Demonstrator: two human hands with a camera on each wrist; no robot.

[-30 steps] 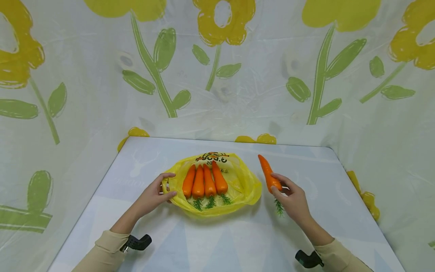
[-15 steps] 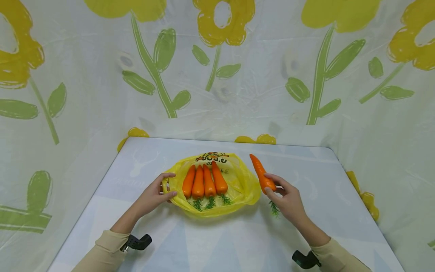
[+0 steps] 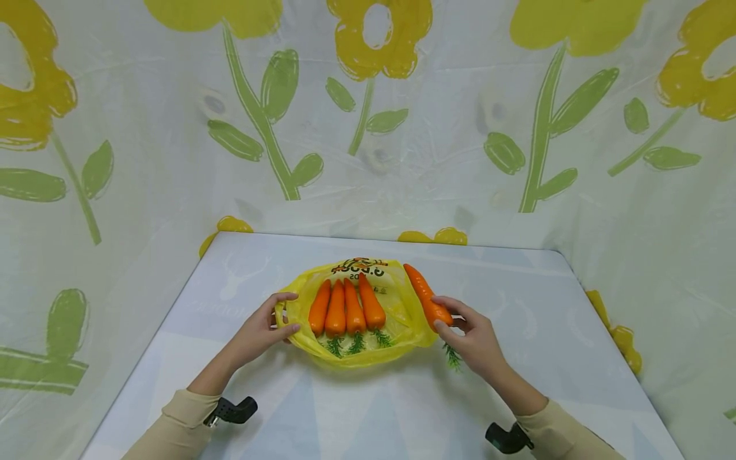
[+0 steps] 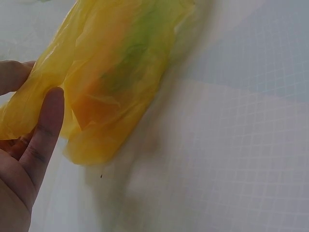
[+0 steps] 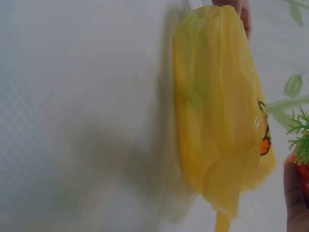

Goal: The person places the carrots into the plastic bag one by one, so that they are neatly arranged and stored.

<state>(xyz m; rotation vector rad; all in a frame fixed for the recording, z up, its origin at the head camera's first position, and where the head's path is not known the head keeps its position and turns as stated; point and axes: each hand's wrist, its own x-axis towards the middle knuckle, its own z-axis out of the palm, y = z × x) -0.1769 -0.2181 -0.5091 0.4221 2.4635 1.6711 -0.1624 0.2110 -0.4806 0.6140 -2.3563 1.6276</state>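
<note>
A yellow plastic bag [image 3: 402, 319] lies spread open mid-table, with several orange carrots [image 3: 336, 310] side by side in it, their green tops toward the person. My left hand [image 3: 266, 324] pinches the bag's left edge by its handle; in the left wrist view thumb and fingers [image 4: 50, 111] grip the thin plastic. Between thumb and fingers, my right hand [image 3: 474, 335] holds another carrot [image 3: 424, 295] near its leafy end. Its tip points away and overlaps the bag's right rim in the head view. Only the leafy top [image 5: 300, 140] of that carrot shows well in the right wrist view.
The bag stands on a pale table [image 3: 368, 409] with light blue triangle patterns. Behind and at both sides hangs a white curtain [image 3: 437, 160] printed with yellow flowers. Each wrist bears a small black camera [image 3: 236, 410].
My right hand has moved left with its carrot, from right of the bag to over its right edge. The left hand and the bagged carrots stay in place.
</note>
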